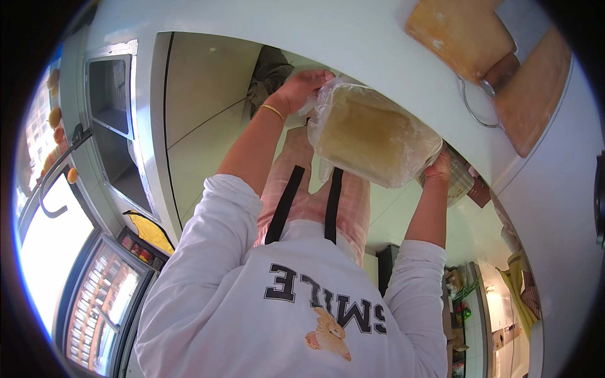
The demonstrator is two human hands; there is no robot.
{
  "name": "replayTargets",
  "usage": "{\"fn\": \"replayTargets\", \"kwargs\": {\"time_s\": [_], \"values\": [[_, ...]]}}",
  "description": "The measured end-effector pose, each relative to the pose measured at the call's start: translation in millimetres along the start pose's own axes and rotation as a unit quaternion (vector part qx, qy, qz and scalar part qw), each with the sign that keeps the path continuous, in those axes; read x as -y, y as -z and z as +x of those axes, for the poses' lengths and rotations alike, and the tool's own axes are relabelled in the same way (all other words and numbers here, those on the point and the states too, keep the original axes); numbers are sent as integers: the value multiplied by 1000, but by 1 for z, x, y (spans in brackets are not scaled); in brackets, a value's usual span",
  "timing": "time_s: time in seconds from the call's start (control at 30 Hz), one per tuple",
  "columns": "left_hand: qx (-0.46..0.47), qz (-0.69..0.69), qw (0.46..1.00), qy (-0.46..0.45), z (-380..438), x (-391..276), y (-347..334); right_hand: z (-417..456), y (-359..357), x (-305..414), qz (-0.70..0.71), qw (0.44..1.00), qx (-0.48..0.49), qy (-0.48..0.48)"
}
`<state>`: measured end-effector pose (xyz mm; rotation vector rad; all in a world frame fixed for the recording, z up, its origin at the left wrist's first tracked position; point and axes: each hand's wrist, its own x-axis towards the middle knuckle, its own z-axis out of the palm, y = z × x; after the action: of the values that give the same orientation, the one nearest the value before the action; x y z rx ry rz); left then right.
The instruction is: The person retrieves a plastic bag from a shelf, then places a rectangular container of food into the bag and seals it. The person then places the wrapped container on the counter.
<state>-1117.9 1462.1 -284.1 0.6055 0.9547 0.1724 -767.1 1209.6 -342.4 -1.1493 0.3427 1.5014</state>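
In front of my thighs, beside the edge of the white counter (293, 28), hangs a rectangular container (373, 130) wrapped in clear plastic film. Something yellowish shows through the wrap; I cannot tell what it is. My left hand (309, 87), with a gold-coloured bangle at its wrist, pinches loose film at the upper left corner. At the lower right corner my right hand (439, 167) grips the container's side, its fingers partly hidden behind the container.
A wooden cutting board (458, 38) lies at the upper right of the counter. A cleaver (503, 73) with a wooden handle rests beside it, on a second board (539, 99). To the left are a sink (111, 94), a curved faucet (52, 189) and a window (101, 307).
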Motion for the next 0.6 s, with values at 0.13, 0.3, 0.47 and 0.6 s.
{"fn": "replayTargets", "kwargs": {"time_s": [0.13,0.3,0.47,0.6], "values": [[-85,37,996,7,0,6,-8,3,3,-6,-17,999,-52,3],[-100,15,995,-2,-6,16,-22,4,40,-48,-25,993,-117,12],[-39,-11,999,-15,-21,57,7,-40,-23,-59,46,987,-144,62],[-42,-19,998,35,-24,74,15,-54,-27,-72,54,989,-110,80]]}}
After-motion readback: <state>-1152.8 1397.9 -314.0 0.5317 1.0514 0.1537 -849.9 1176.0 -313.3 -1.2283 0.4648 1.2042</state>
